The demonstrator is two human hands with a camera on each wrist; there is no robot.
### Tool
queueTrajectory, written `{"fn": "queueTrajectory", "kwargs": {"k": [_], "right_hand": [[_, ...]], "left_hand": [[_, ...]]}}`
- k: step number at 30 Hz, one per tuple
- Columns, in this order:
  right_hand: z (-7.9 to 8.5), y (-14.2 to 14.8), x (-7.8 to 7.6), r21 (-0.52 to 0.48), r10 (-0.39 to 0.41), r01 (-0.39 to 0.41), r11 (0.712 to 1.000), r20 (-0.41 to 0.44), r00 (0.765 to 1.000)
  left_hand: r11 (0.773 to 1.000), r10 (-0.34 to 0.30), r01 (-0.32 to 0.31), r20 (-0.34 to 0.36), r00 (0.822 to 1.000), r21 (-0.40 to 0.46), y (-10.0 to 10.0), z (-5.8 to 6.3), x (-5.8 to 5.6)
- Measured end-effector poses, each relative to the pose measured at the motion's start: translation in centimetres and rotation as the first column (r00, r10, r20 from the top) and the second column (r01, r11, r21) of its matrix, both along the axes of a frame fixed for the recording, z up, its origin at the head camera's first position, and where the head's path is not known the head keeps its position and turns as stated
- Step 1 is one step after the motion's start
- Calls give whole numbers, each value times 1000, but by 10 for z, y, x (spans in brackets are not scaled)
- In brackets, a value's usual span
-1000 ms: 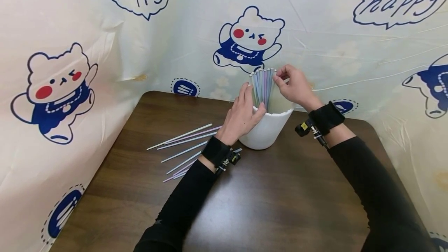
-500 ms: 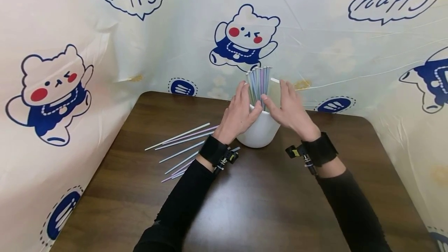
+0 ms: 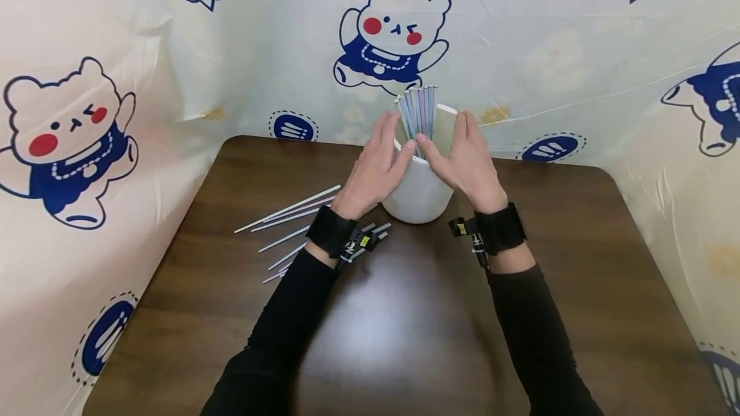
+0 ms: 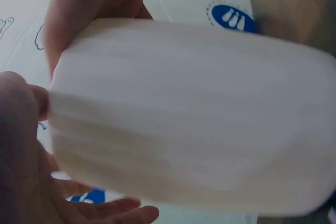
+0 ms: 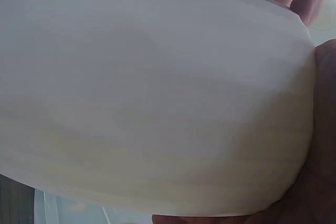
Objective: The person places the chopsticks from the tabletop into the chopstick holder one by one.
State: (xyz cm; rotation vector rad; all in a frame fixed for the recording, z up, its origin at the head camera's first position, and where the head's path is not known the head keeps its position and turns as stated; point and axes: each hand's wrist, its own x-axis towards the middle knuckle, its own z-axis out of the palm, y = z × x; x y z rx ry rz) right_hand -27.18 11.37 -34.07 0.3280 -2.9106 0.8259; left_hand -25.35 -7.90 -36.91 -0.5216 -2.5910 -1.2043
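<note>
A white container (image 3: pixel 419 194) stands upright near the back of the table. From inside it rises a bunch of slim pastel sticks (image 3: pixel 417 114) that look like chopsticks. My left hand (image 3: pixel 372 169) holds the container on its left side, and my right hand (image 3: pixel 468 169) holds the right side. Both thumbs lie at the near rim, close to the sticks, while the fingers reach along the outside. In the left wrist view the container wall (image 4: pixel 184 114) fills the middle, and the wall (image 5: pixel 157 93) also covers most of the right wrist view. The sticks' lower ends are hidden.
Several loose pastel sticks (image 3: pixel 286 209) lie spread on the brown wooden table (image 3: pixel 405 339), partly under the left forearm. A printed cloth (image 3: pixel 532 50) with cartoon bears hangs behind and around the table.
My right hand has left the tops of the sticks and come down to the container's right side. The left hand stays at the rim. The head view has tilted slightly down.
</note>
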Motion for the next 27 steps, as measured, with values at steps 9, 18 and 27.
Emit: {"fn": "queueTrajectory", "kwargs": {"k": [9,18,27], "right_hand": [[2,3,-3,3,-5,5,1000,-15,1000],[1,3,-3,-10,-4,4,1000,2,1000],[-1,3,-4,-22,-20,20,1000,3,1000]], "left_hand": [[972,135,-171,-211,968,-161,-20,-21,39],[911,65,-59,0,998,-408,-29,-61,68],[841,37,80,205,978,-535,-24,-94,63]]}}
